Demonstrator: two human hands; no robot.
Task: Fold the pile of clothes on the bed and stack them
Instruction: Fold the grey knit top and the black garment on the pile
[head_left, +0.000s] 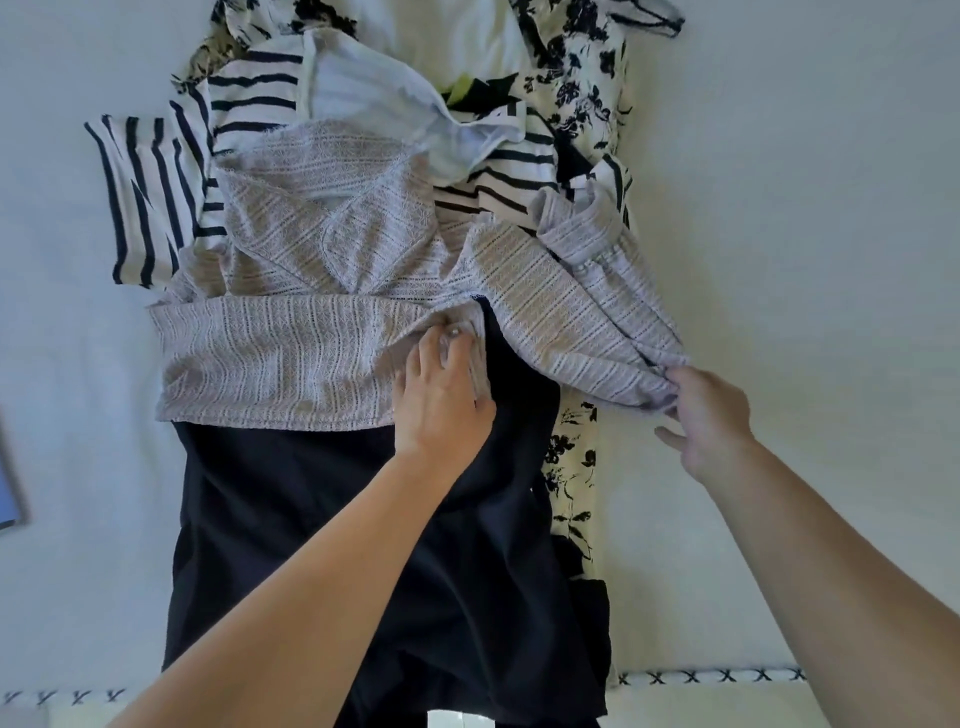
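- Nearest the lens: black garment (363, 545) spread flat, running under both forearms and off the near bed edge.
- Left hand (441, 395) pressed down at the inner hem of the lace-knit top (291, 322); fingers (457, 348) curled, pinching a fold of the knit just past the fingertips.
- Right hand (701, 410) clamped on the top's outer corner, thumb and forefinger closed on bunched cloth; remaining fingers loose below.
- Top lying half on the black garment, half on the pile beyond the fingers: striped shirt (150, 197), floral piece (576, 78), all on the white bed (805, 208).
- Risk: pulling rightward could drag the black garment along, friction under the left palm the cause.
- Risk: far sleeve looks tangled with the striped shirt; lifting may tow the pile.
- Risk: open knit could snag or stretch under a two-finger pinch.
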